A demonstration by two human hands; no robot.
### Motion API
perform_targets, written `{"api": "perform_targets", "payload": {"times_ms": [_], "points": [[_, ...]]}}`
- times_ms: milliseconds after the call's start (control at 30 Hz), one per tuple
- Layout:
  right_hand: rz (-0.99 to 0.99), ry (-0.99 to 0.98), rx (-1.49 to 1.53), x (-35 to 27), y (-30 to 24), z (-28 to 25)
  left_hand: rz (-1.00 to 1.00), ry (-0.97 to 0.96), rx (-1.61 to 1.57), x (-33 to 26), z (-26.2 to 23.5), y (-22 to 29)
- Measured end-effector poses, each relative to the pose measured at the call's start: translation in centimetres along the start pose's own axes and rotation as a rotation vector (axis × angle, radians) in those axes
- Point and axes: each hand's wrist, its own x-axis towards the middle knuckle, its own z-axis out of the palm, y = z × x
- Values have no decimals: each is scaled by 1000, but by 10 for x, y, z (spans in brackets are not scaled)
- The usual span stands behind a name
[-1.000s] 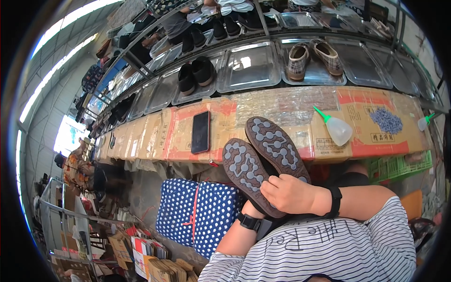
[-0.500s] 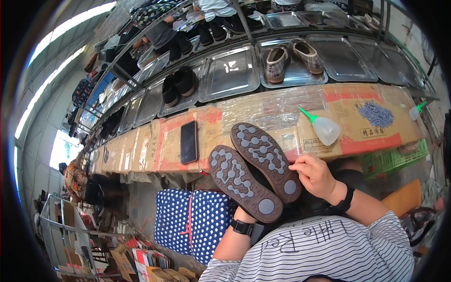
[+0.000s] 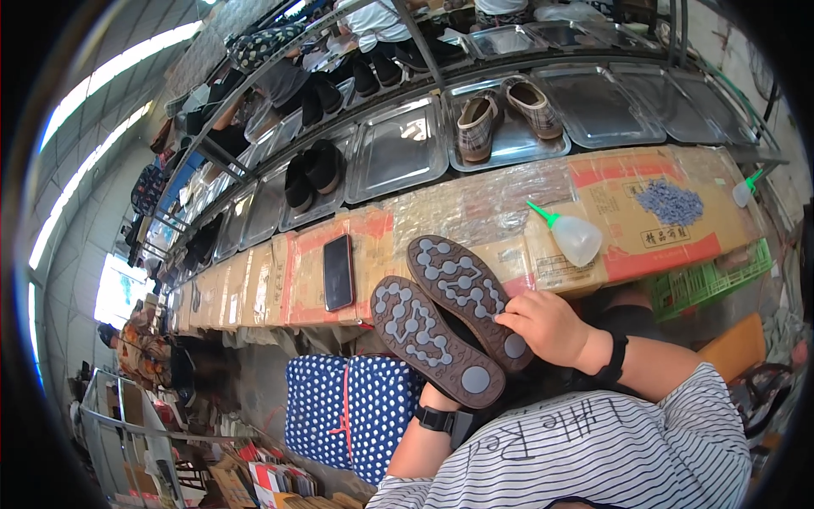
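Note:
A pair of brown shoe soles faces up in front of me, the left sole (image 3: 428, 339) overlapping the right sole (image 3: 458, 284). Both carry grey-blue round studs joined in chains, with a larger disc at the heel. My left hand (image 3: 434, 397) supports the shoes from beneath; its fingers are hidden behind them. My right hand (image 3: 543, 327) is closed in a pinch, fingertips at the right sole just above its heel disc. Whatever lies between those fingertips is too small to make out. Beyond them, a squeeze bottle (image 3: 577, 239) with a green nozzle lies on the cardboard.
Flattened cardboard (image 3: 509, 195) covers the bench, bearing a phone (image 3: 337, 271) and a heap of small grey-blue pieces (image 3: 670, 204). Metal trays (image 3: 398, 144) behind hold plaid shoes (image 3: 477, 127) and black shoes (image 3: 314, 174). A dotted blue bundle (image 3: 339, 411) sits lower left; a green crate (image 3: 712, 276), lower right.
My right fingertips have moved left and inward over the right sole, near its heel disc. The whole view has shifted slightly; the shoes stay in about the same place against my body.

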Motion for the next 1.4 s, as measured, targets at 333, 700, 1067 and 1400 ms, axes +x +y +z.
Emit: {"api": "perform_targets", "payload": {"times_ms": [333, 700, 1067, 1400], "points": [[393, 565, 8, -29, 88, -67, -4, -74, 7, -12, 1, 14], [488, 468, -160, -63, 111, -67, 677, 306, 1694, 103, 127, 152], [571, 507, -83, -64, 116, -71, 629, 311, 1190, 218, 98, 263], [501, 454, -191, -69, 120, -71, 78, 777, 2133, 121, 29, 209]]}}
